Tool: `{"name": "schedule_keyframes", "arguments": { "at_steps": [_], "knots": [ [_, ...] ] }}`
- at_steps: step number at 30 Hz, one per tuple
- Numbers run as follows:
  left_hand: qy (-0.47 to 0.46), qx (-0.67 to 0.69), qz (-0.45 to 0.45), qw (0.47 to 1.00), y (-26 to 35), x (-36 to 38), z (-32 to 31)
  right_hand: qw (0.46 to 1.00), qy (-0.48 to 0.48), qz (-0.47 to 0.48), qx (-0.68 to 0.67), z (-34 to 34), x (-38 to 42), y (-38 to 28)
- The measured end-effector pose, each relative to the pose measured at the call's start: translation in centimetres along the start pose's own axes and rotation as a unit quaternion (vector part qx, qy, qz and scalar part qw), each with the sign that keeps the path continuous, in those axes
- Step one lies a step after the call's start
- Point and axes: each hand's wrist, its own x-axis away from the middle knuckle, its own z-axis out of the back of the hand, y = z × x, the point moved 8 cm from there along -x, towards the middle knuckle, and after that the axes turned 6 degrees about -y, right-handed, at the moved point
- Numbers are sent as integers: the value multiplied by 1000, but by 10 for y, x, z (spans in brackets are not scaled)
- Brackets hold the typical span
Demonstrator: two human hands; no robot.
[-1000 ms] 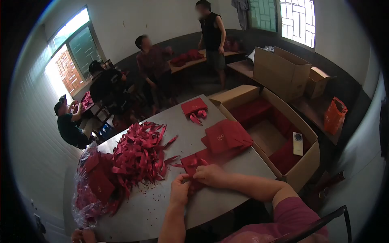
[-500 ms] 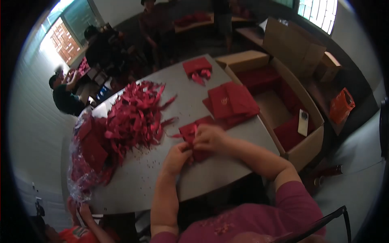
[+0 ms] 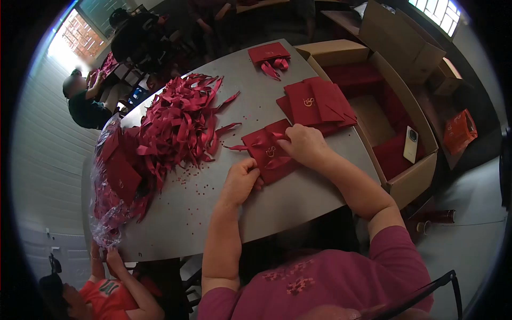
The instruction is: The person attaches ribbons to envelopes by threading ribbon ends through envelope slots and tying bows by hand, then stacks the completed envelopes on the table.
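Clear crumpled plastic sack (image 3: 109, 226), red bags within: against the left side of the tangled heap of glossy red ribbons (image 3: 178, 120), on the grey counter (image 3: 176, 224). Left hand (image 3: 241, 181): right of the heap, nearer the wearer; fingers curled at the edge of a flat red bag with gold lettering (image 3: 269, 173), grip not discernible. This bag: flat on the counter, right of the heap. Right hand (image 3: 308, 146): farther right of the heap, thumb and fingers closed on the bag's red ribbon (image 3: 260, 143). Overlapping red bags (image 3: 320, 101): well right of the heap. Open brown cardboard box (image 3: 413, 181): farthest right of the heap.
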Motion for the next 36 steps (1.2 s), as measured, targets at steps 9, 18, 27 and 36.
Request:
{"name": "schedule_keyframes", "arguments": {
  "at_steps": [9,18,27,36],
  "knots": [
    [-15,-2,-14,1000,-2,-5,-4,682,-116,-73,-719,-30,-9,9],
    [-1,-199,-48,979,8,-1,-2,449,-184,-136,-864,-72,-8,13],
    [22,-304,-81,949,25,14,8,469,-230,-88,-848,-66,-7,-4],
    [150,-486,-182,842,50,21,46,540,-265,-56,-797,-74,-8,-9]
  ]
}}
